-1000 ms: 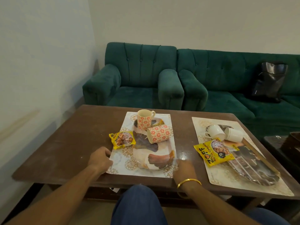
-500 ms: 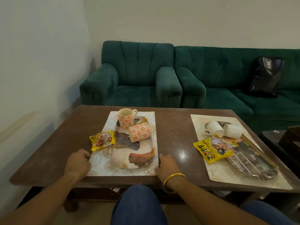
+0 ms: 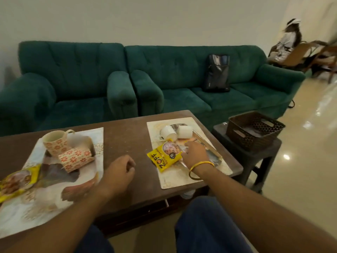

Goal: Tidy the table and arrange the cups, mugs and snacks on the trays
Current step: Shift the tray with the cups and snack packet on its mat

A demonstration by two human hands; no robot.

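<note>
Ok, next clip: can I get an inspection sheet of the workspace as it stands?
Surface: brown table; two placemats, a tray on each.
Job's things: printed tray holds an upright patterned mug and a toppled patterned mug, yellow snack packet at its left edge; steel tray holds two white cups on their sides, ZOFF snack packet overlapping its near-left rim.
Clutter: nothing seen.
Hands: left hand loosely curled above the table, holding nothing; right hand on the ZOFF snack packet, grip unclear.
Cables: nothing seen.
Surroundings: green sofa, black bag on it, brown basket on a dark stool, seated person far right.
</note>
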